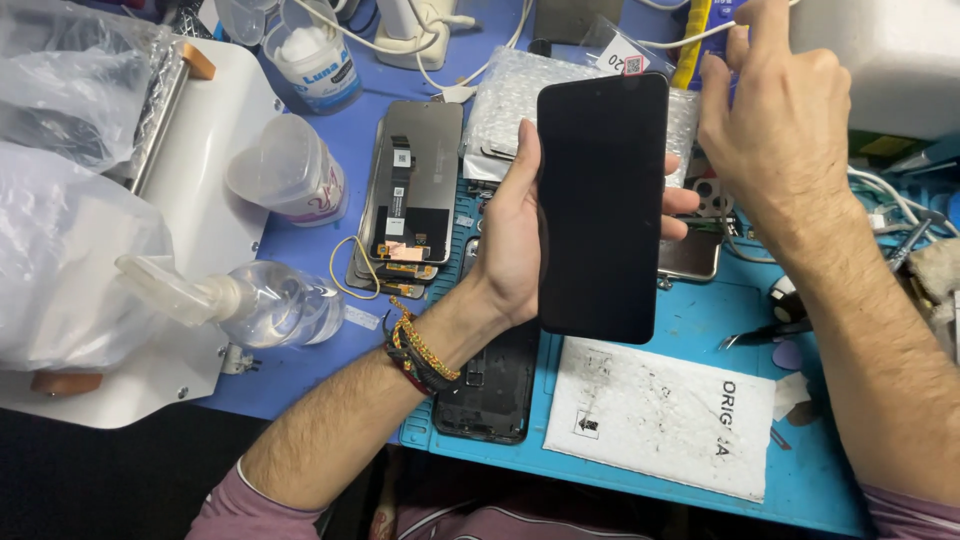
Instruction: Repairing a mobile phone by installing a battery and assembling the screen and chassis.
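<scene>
My left hand (510, 235) grips a black phone screen (602, 205) upright from behind, thumb on its left edge and fingertips showing at its right edge. The glass is dark and blank. My right hand (775, 120) is raised at the upper right, just right of the phone's top corner, fingers bunched and reaching toward items at the back; whether it holds anything is hidden. Under my left wrist lies a black phone back frame (492, 392) on the blue work mat (690, 330).
Display panels (410, 185) are stacked left of the phone. A clear pump bottle (265, 303), an upturned plastic cup (285, 170) and a cotton tub (312, 60) stand on the left. A white padded envelope (660, 415) lies in front. Tweezers (765, 335) and cables sit right.
</scene>
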